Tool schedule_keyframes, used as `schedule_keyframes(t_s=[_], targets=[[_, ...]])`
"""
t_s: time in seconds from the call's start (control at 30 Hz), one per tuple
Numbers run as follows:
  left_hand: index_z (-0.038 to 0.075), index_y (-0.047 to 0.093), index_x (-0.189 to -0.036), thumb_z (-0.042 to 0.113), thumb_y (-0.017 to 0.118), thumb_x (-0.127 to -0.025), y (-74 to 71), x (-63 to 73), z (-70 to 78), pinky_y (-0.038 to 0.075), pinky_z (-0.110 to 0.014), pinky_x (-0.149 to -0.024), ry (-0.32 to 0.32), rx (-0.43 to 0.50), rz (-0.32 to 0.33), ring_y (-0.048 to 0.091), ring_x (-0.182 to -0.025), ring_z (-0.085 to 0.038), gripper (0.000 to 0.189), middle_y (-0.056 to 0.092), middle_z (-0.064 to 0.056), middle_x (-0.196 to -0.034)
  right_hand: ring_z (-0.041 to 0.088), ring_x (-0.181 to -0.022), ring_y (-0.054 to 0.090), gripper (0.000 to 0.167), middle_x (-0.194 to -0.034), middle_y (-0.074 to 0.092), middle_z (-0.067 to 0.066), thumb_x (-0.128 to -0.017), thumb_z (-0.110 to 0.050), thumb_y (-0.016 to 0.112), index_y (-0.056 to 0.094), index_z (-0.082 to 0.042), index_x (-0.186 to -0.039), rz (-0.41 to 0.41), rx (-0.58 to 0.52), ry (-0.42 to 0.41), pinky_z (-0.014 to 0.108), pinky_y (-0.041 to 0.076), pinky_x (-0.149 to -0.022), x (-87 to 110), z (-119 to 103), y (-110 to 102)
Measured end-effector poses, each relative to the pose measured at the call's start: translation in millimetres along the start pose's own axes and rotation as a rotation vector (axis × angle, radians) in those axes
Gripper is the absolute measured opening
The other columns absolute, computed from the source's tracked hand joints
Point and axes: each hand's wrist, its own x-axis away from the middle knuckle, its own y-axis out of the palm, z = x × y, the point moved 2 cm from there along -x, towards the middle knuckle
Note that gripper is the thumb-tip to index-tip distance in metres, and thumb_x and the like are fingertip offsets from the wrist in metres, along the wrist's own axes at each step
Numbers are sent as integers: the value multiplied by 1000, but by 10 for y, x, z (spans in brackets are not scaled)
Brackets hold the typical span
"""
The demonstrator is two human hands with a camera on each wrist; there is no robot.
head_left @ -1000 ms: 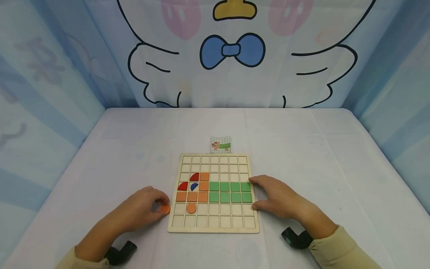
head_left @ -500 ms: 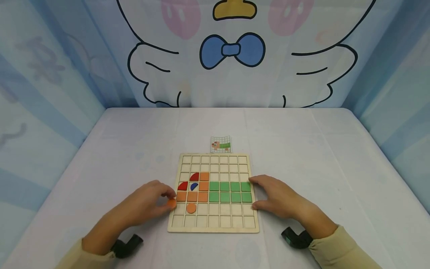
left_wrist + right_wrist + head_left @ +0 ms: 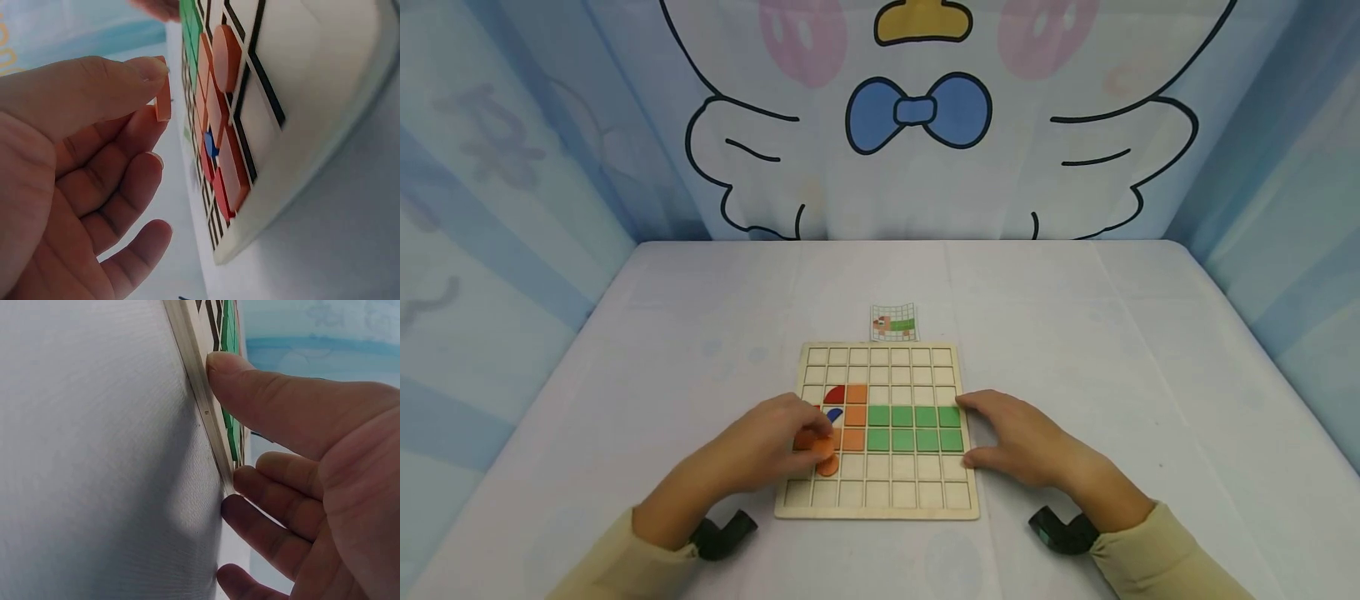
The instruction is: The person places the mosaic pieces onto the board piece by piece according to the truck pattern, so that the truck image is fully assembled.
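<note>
My left hand (image 3: 763, 450) pinches an orange disc (image 3: 823, 448) between thumb and forefinger, above the left part of a wooden grid board (image 3: 880, 513). In the left wrist view the disc (image 3: 163, 97) shows edge-on, apart from the board's surface. Below it another orange disc (image 3: 827, 468) lies in a cell, partly covered. My right hand (image 3: 1026, 442) touches the board's right edge with thumb and fingertips, its fingers spread and relaxed. On the board are green squares (image 3: 913, 427), orange squares (image 3: 854, 415), red quarter-round pieces (image 3: 835, 395) and a blue piece (image 3: 834, 414).
A small picture card (image 3: 893, 322) with a printed grid pattern lies just beyond the board's far edge. White cloth (image 3: 1037, 317) covers the table. Patterned curtains (image 3: 917, 183) rise behind it and at both sides.
My left hand has carried the orange disc rightward, from beside the board's left edge to over the cells above the placed disc. My right hand has stayed at the right edge.
</note>
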Motion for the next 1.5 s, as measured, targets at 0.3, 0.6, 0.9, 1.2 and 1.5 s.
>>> schedule_keyframes(t_s=[0.3,0.6,0.9,1.2,1.5], targets=[[12,74,-102,18,80,-86,95,-213,152,49,-31,-76,52,-12,-16,52,-83,-12,19,63,8,-91,39,-132,48,69,-140,54,19,-85,-23,80,50,6,-140,-4,3,3,54,38,-107,0,-9,-9],[12,75,-100,17,76,-88,214,-398,319,46,-27,-73,136,-20,-32,52,-80,-9,14,65,8,-88,39,-131,48,69,-139,54,19,-86,-25,80,51,5,-140,0,2,-8,54,38,-106,-4,-18,-19],[14,76,-102,22,74,-91,303,-490,464,48,-28,-83,143,-35,-76,56,-90,-11,13,69,11,-94,37,-131,49,68,-139,55,17,-85,-26,80,52,4,-140,0,-10,-12,53,39,-106,-10,-30,-42],[15,76,-104,24,73,-93,390,-576,557,48,-25,-85,174,-31,-118,57,-95,-9,15,69,11,-97,37,-130,49,68,-138,55,17,-85,-26,80,52,4,-139,3,-7,-20,53,39,-106,-3,-27,-43],[17,76,-104,25,72,-94,458,-635,638,49,-24,-85,237,-76,-112,59,-96,-8,14,69,11,-97,37,-130,50,67,-138,56,18,-86,-26,80,52,5,-138,7,-1,-25,53,39,-105,-9,-22,-33]])
